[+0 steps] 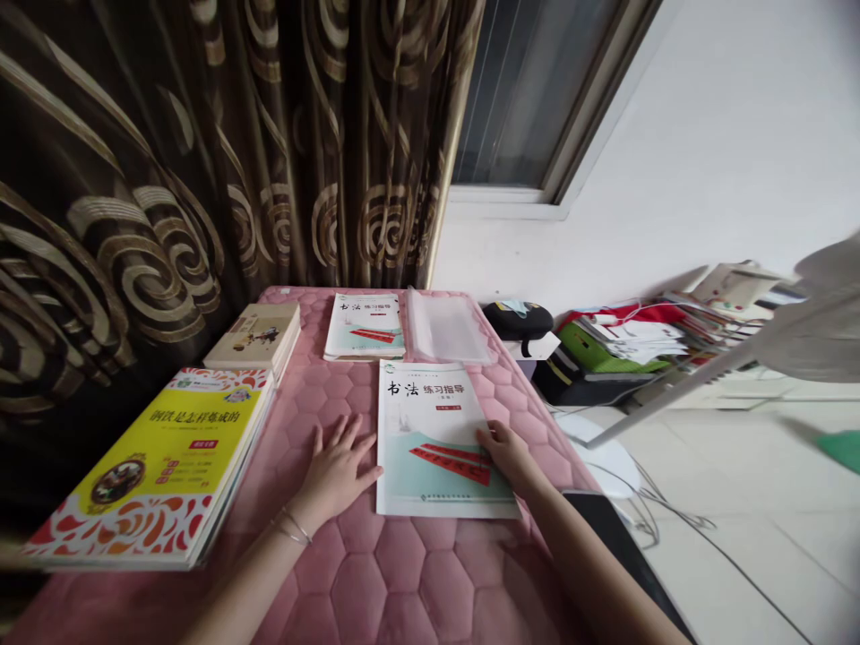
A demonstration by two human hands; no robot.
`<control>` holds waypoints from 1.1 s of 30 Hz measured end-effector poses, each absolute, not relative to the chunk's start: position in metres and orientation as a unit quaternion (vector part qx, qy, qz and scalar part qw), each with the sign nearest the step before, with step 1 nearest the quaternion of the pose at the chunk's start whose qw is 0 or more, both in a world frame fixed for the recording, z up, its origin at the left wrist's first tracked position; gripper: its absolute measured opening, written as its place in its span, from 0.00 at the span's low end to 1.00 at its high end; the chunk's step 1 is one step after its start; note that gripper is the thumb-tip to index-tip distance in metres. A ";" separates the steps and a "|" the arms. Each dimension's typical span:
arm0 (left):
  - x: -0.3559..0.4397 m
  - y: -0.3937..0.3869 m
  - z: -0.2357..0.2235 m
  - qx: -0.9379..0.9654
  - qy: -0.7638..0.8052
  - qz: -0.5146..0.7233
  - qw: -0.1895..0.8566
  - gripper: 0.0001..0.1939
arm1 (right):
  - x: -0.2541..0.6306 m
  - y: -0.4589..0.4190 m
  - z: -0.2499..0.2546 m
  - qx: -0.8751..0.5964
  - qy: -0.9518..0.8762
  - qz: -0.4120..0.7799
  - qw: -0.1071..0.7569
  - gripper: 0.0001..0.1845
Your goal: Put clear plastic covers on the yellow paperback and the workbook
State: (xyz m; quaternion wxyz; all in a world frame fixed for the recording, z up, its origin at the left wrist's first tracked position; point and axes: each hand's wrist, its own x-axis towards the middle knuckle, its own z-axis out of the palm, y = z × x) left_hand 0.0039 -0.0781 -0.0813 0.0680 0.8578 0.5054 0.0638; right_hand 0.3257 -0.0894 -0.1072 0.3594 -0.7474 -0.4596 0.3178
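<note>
While a yellow book (pixel 202 430) tops a pile at the left, tan books (pixel 250 333) on its far side, a bare strip of pink padding (pixel 296 448) leaves room before the left hand (pixel 339 461), splayed and gripping nothing, its thumb at the left edge of the nearer booklet (pixel 443 439). A matching booklet (pixel 363 315) lies farther off, clear plastic sheets (pixel 447 330) to its right. At the nearer booklet's right edge, the right hand (pixel 509 455) curls its fingers; whether they pinch it, I cannot tell.

A booklet (pixel 436 425) lies on the mat (pixel 380 582), right of stacked books (pixel 161 448), before plastic sleeves (pixel 449 328).
</note>
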 end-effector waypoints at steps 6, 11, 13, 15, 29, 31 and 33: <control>0.016 -0.084 -0.084 0.849 0.507 0.097 0.110 0.24 | 0.328 -0.090 -0.111 -0.720 -0.463 0.342 0.388 0.17; 0.014 -0.085 -0.089 0.849 0.502 0.100 0.131 0.26 | 0.330 -0.096 -0.104 -0.708 -0.471 0.338 0.403 0.19; 0.013 -0.085 -0.090 0.851 0.496 0.107 0.134 0.26 | 0.330 -0.100 -0.099 -0.703 -0.464 0.350 0.409 0.19; 0.012 -0.086 -0.090 0.853 0.489 0.122 0.135 0.25 | 0.329 -0.104 -0.095 -0.692 -0.455 0.383 0.410 0.21; 0.010 -0.090 -0.088 0.853 0.477 0.145 0.153 0.21 | 0.324 -0.112 -0.099 -0.682 -0.520 0.326 0.397 0.23; 0.009 -0.090 -0.088 0.854 0.476 0.143 0.155 0.21 | 0.322 -0.113 -0.097 -0.688 -0.523 0.311 0.395 0.23; 0.008 -0.090 -0.087 0.854 0.476 0.138 0.157 0.21 | 0.319 -0.114 -0.095 -0.687 -0.531 0.296 0.397 0.22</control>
